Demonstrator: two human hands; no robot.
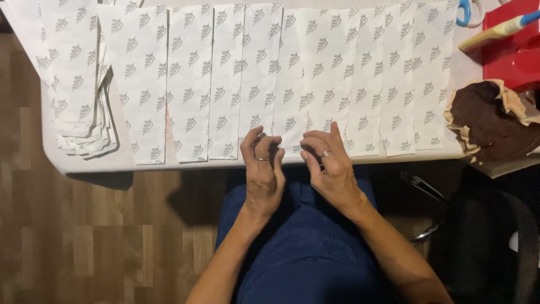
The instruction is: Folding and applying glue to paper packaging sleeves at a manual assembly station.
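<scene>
two hands curled, flat printed paper strips — overlapping

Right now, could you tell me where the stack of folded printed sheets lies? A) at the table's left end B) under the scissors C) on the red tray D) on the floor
A: the stack of folded printed sheets sits at the left end of the table, far from both hands.

A white table stands on a wood-plank floor, a dark chair beside it
</scene>
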